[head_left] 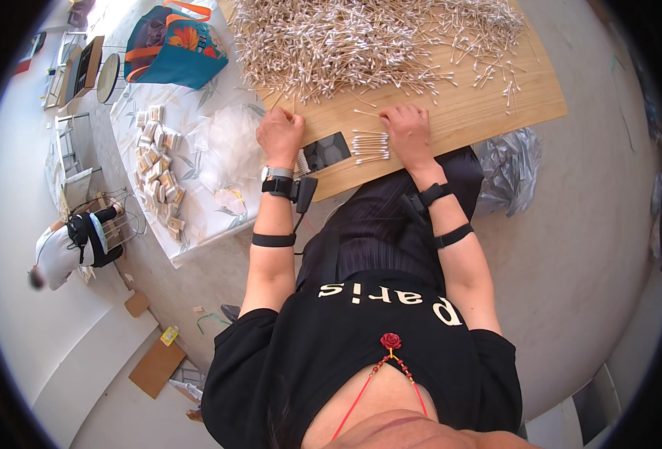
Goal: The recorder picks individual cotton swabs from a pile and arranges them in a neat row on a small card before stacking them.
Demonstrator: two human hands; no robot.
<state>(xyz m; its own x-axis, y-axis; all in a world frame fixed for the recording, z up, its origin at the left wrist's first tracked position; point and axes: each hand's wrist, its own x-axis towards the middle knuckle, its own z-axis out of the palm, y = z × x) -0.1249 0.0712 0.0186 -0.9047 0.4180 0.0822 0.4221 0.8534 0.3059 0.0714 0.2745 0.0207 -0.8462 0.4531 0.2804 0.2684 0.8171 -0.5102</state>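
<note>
We are looking down at a wooden counter (488, 105) with a big loose heap of swabs (346, 37) spreading across its far side, sticks pointing every way. Left of it a patterned cloth (196, 112) is carrying rows of small boxes (159, 172), a clear bag (230, 142) and a teal bag (174, 45); a grey plastic bag (507, 168) is lying off the counter's right edge.

A black holder (323, 152) is sitting at the near edge between the hands. Just right of it a small row of swabs (370, 146) is lying sorted, long axes running left-right, parallel to the near edge.

The right hand (407, 135) is resting palm down with fingers curled, touching the right end of that row, so it is the nearer hand. We cannot tell whether it is pinching any swabs. The left hand (279, 135) is loosely clenched at the heap's near left fringe, just left of the holder; anything inside it is hidden.

The row is lying directly left of the right hand, the heap just beyond both hands.
</note>
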